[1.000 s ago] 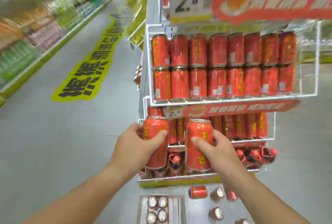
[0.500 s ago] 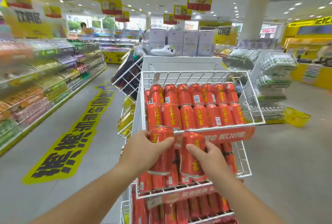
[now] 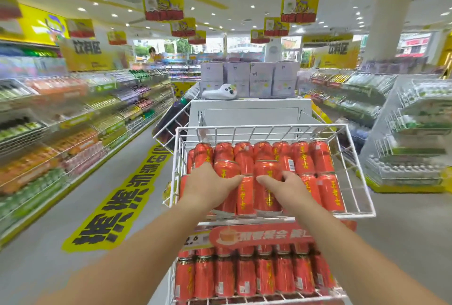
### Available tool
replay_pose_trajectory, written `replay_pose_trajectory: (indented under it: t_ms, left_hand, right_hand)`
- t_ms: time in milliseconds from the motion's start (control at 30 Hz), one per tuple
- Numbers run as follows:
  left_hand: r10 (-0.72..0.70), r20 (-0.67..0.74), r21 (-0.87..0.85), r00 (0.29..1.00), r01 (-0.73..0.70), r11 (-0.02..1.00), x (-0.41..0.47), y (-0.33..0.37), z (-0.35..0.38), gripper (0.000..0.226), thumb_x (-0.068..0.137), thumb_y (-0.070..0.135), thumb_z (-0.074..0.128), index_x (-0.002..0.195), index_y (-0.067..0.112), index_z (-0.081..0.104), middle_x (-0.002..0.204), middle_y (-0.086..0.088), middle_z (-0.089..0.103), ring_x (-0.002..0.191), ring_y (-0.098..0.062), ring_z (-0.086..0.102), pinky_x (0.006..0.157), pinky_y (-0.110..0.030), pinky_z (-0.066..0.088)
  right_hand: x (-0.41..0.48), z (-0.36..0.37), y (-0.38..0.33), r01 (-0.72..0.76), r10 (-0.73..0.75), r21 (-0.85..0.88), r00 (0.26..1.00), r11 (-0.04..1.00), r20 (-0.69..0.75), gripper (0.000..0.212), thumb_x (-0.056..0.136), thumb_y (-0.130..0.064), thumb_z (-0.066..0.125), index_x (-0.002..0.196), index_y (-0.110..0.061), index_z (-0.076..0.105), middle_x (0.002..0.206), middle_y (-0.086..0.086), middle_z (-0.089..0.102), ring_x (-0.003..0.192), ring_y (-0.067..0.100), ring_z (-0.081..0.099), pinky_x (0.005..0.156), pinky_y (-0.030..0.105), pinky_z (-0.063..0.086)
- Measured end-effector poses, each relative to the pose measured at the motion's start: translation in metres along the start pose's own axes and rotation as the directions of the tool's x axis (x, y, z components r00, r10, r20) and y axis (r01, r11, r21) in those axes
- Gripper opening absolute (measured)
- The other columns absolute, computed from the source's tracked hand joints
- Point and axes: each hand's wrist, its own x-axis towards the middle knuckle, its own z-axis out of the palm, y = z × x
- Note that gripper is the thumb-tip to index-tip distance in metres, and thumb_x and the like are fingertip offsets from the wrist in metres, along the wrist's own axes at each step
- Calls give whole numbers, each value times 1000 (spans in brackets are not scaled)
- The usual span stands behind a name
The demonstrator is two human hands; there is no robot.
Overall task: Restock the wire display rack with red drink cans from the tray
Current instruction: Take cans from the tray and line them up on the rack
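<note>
The white wire display rack (image 3: 359,209) stands straight ahead, its top basket full of upright red drink cans (image 3: 320,158). My left hand (image 3: 208,186) grips one red can (image 3: 228,170) inside that basket, left of centre. My right hand (image 3: 286,186) grips a second red can (image 3: 266,170) beside it. Both held cans stand among the front row of stocked cans. A lower shelf (image 3: 256,297) of the rack also holds a full row of red cans. The tray is out of view.
A red promotional sign (image 3: 259,235) hangs on the rack's front under the top basket. White boxes and a white toy (image 3: 221,92) sit on a cabinet behind the rack. Stocked shelves (image 3: 61,133) line the left aisle, more wire racks (image 3: 415,133) stand to the right.
The view rose from the floor tray and lower shelves to the top basket. Both hands lifted their cans up and moved them into the top basket.
</note>
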Motion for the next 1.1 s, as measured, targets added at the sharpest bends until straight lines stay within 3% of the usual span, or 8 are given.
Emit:
replay_pose_trajectory:
  t_ms: [100,167,267,467,633,800,933,1100]
  left_hand:
    - [-47,-27,23,999,47,999,11,7,26,60,70,69,74,84,12,58,75,1,61,69,-17,57,51,-29,36]
    - [-63,-45,52,997,66,996,15,6,43,62,70,71,72,84,13,59,79,-2,64,77,-24,63,60,-34,45]
    - [-71,-92,97,993,80,992,18,6,64,69,67,79,65,95,16,65,90,-3,71,89,-27,69,73,-37,55]
    - [-40,-161,300,986,87,950,12,12,93,73,82,79,50,111,13,61,110,-6,66,111,-30,60,86,-41,50]
    - [-28,-217,460,976,127,879,6,14,106,77,88,79,33,116,12,58,127,-9,51,116,-28,55,80,-36,52]
    - [0,-293,519,956,159,840,8,9,122,74,91,77,31,109,12,61,119,-9,53,107,-27,52,89,-37,47]
    - [-19,-316,489,949,180,853,12,7,134,73,93,73,33,118,11,60,145,-12,43,123,-29,45,102,-41,40]
    - [-42,-281,419,959,162,894,12,6,139,83,96,70,28,144,3,40,161,-16,21,139,-33,31,110,-47,29]
  right_hand:
    - [34,-8,15,1,1,-70,1000,998,27,80,87,-50,70,149,-10,38,148,8,48,115,21,50,87,32,38]
    - [46,-7,24,-2,7,-93,999,996,47,84,84,-54,72,148,-11,39,149,7,48,126,25,52,91,34,42]
    - [55,-2,36,-8,15,-99,998,995,62,82,80,-55,75,144,-13,45,137,1,57,116,23,57,93,35,47]
    - [57,4,52,-60,64,-61,996,996,62,77,84,-51,74,144,-9,49,141,5,56,122,25,55,91,30,42]
    - [63,3,68,-63,64,-41,998,997,25,104,57,-83,65,137,-18,57,131,1,66,114,24,64,98,48,54]
    - [58,1,58,-49,58,-168,997,985,47,82,85,-66,61,147,-15,47,143,5,56,126,26,56,104,45,49]
    - [62,1,65,-21,36,-206,997,978,71,77,84,-68,58,143,-19,49,137,2,58,121,24,58,102,46,51]
    - [64,-5,71,-59,71,-101,990,993,120,70,86,-47,69,146,-22,41,134,-3,59,112,17,62,90,39,56]
